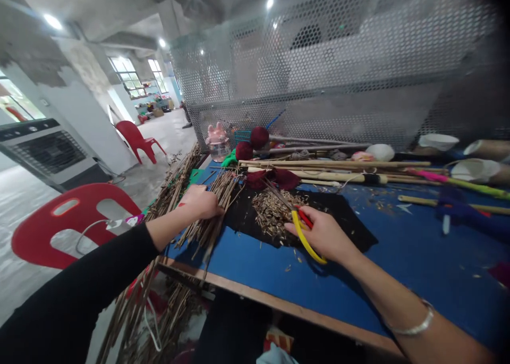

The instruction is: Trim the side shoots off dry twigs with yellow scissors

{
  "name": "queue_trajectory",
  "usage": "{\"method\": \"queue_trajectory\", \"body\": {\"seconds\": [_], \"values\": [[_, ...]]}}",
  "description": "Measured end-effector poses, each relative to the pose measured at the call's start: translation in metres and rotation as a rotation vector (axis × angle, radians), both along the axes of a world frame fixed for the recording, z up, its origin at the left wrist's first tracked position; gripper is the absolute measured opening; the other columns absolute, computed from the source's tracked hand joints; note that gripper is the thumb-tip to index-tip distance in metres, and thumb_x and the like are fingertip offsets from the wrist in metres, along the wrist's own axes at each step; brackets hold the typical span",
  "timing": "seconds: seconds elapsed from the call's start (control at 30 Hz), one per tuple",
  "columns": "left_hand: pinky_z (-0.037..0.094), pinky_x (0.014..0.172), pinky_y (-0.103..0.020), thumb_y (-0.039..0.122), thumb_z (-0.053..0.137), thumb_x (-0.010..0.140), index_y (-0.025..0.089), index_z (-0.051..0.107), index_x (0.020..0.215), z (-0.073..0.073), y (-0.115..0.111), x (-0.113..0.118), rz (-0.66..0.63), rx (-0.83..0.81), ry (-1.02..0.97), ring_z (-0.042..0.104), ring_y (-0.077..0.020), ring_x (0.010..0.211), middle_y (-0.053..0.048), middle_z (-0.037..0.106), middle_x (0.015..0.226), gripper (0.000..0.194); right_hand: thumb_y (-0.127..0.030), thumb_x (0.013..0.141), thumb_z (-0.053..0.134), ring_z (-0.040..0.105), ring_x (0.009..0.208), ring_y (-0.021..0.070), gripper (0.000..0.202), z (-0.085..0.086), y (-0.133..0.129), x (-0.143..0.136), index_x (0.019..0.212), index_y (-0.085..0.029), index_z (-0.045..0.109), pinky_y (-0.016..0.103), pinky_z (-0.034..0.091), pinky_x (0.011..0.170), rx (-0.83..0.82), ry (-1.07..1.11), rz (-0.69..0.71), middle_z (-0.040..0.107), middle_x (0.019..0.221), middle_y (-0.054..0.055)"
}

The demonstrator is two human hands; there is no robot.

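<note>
My right hand (324, 234) is closed round the red and yellow handles of a pair of scissors (307, 242). The blades point away to the upper left, over a heap of short cut stem pieces (271, 215) on a black cloth (342, 220). My left hand (201, 202) rests on a bundle of thin dry stems (209, 223) at the table's left side. Its fingers curl down at the stems, and their tips are hidden, so I cannot make out whether a stem is gripped.
Sticks and bamboo poles (319, 167) lie across the back of the blue table (255, 273), before a perforated metal screen (319, 87). Dark red yarn balls (260, 138) and a pink bottle (218, 143) stand behind. A red chair (35, 231) and more stems (131, 311) are at left.
</note>
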State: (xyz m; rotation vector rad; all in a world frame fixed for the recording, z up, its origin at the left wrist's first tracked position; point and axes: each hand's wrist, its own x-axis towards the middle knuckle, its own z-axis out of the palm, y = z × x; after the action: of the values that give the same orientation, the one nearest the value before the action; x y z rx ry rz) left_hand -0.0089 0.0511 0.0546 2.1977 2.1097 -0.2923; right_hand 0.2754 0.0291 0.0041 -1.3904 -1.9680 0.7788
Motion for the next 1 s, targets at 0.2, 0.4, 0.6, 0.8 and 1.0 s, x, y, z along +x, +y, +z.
{"method": "queue_trajectory", "body": {"seconds": [0.2, 0.4, 0.6, 0.8, 1.0], "values": [[0.039, 0.059, -0.027, 0.065, 0.052, 0.063, 0.016, 0.06, 0.087, -0.021, 0.013, -0.004, -0.055, 0.121, -0.032, 0.06, -0.0228, 0.07, -0.011, 0.064, 0.078, 0.055, -0.052, 0.065, 0.061, 0.042, 0.051, 0.0102, 0.034, -0.014, -0.007, 0.012, 0.069, -0.019, 0.051, 0.019, 0.036, 0.046, -0.064, 0.055, -0.092, 0.047, 0.056, -0.003], [0.039, 0.06, -0.026, 0.049, 0.053, 0.072, 0.021, 0.062, 0.091, -0.03, 0.029, 0.003, -0.157, 0.059, -0.068, 0.061, -0.0211, 0.074, -0.008, 0.066, 0.083, 0.035, -0.047, 0.068, 0.06, 0.041, 0.051, 0.0099, 0.031, -0.02, -0.01, 0.009, 0.081, -0.019, 0.055, 0.019, 0.037, 0.046, -0.112, 0.038, -0.046, 0.046, 0.057, -0.004], [0.043, 0.065, -0.028, 0.04, 0.049, 0.075, 0.023, 0.067, 0.091, -0.032, 0.04, 0.005, -0.128, 0.048, -0.049, 0.062, -0.0226, 0.079, -0.008, 0.068, 0.086, 0.029, -0.044, 0.07, 0.058, 0.04, 0.049, 0.009, 0.028, -0.018, -0.012, 0.008, 0.079, -0.019, 0.055, 0.018, 0.036, 0.045, -0.069, -0.023, -0.029, 0.047, 0.057, -0.004], [0.042, 0.065, -0.028, 0.024, 0.057, 0.061, 0.017, 0.07, 0.071, -0.034, 0.052, 0.014, 0.004, 0.005, -0.179, 0.061, -0.022, 0.072, -0.009, 0.067, 0.073, 0.018, -0.045, 0.067, 0.06, 0.037, 0.047, 0.0088, 0.028, -0.017, -0.008, 0.005, 0.07, -0.019, 0.051, 0.018, 0.034, 0.045, -0.033, -0.02, -0.094, 0.041, 0.051, -0.006], [0.036, 0.048, -0.02, 0.03, 0.051, 0.068, 0.016, 0.068, 0.076, -0.009, 0.047, 0.002, 0.068, 0.033, -0.379, 0.051, -0.0109, 0.052, 0.0, 0.059, 0.06, 0.023, -0.049, 0.065, 0.06, 0.038, 0.05, 0.0096, 0.033, -0.018, -0.002, 0.01, 0.068, -0.019, 0.05, 0.02, 0.034, 0.046, 0.007, 0.064, -0.149, 0.043, 0.054, -0.005]]}}
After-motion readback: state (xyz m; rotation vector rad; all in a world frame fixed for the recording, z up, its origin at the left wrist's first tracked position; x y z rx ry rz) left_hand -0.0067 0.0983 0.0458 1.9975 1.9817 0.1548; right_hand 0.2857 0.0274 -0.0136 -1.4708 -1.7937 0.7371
